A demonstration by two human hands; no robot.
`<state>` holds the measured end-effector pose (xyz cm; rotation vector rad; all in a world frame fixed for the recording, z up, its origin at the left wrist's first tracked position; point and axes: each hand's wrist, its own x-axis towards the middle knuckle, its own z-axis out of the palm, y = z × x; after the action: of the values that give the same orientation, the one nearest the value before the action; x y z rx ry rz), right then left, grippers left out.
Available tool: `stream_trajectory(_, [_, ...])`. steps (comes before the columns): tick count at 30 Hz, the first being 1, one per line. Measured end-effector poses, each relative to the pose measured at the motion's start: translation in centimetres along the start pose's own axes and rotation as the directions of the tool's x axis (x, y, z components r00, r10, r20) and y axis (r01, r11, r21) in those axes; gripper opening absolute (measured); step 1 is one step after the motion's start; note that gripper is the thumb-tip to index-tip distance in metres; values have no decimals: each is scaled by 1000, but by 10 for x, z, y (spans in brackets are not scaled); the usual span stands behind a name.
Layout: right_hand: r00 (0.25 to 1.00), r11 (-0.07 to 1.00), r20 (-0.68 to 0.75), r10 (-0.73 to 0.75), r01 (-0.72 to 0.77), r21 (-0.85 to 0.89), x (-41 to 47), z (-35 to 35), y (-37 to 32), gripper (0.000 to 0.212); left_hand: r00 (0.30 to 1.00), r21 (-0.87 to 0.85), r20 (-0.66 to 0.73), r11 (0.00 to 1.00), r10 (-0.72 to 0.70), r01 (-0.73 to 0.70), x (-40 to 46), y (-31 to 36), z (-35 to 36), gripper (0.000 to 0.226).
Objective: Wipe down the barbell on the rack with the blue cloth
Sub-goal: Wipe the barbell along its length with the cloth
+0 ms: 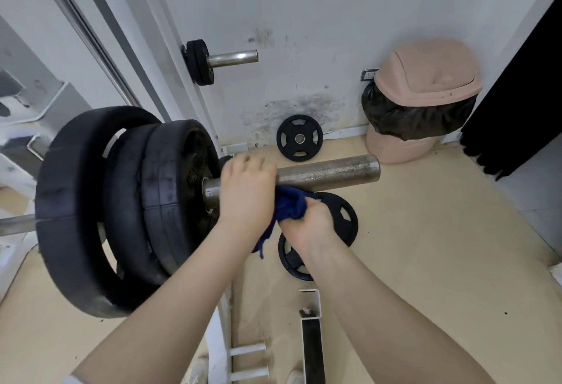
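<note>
- The barbell [328, 171] is lying across the frame from the left edge, its bare metal sleeve pointing right and ending in open air above the floor [425, 247].
- Three large black weight plates [100, 210] are sitting on the sleeve, stacked against each other left of both hands.
- The left hand [246, 192] is resting over the top of the sleeve just beside the outermost plate, its fingers [255, 165] curling over the far side of the bar and gripping it.
- The right hand [307, 222] is hanging just below the sleeve, its fingers bunching the blue cloth [289, 204] in a tight grip.
- The blue cloth is lying crumpled between the two hands, its upper edge touching the underside of the sleeve, while a loose tail is dangling down past the left wrist.
- Two smaller black plates [340, 216] are lying on the floor under the hands, partly hidden by the right forearm.
- Another small plate [299, 138] is leaning upright against the scuffed white wall [304, 19].
- A short peg [234, 58] with two small discs is sticking out from a white upright of the rack [170, 58] higher up.
- A pink swing-lid bin [425, 79] with a black liner is standing in the corner, next to a black curtain [517, 95] at the right edge.
- White rack feet and a square tube [310, 304] are showing near the bottom, between the forearms.
</note>
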<state>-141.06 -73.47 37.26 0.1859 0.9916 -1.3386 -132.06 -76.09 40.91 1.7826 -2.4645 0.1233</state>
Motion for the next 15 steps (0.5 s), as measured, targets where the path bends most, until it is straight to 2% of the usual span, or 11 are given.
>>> stream_trajectory(2, [975,974,180,132,-161,158,-12,6,5,30,999,108,0,993,-46,45,-8,-11,-5,33])
stream_trajectory(3, [959,973,221,176,-204,109,-14,9,11,27,998,153,13,986,-63,60,-12,-14,-8,32])
stream_trajectory(6, [928,976,302,217,-212,-49,-23,18,27,23,993,199,81,977,-89,71,-19,-15,-11,29])
stream_trajectory(10, [900,944,285,331,-316,-96,-22,36,54,33,987,179,93,978,-128,110,-27,-25,-10,31])
stream_trajectory(12, [898,939,276,343,-329,-97,-17,42,58,27,989,158,73,981,-125,112,-30,-27,-9,35])
stream_trajectory(15, [936,962,241,257,-223,-159,-16,36,38,33,991,134,76,986,-108,97,-32,-27,-9,34])
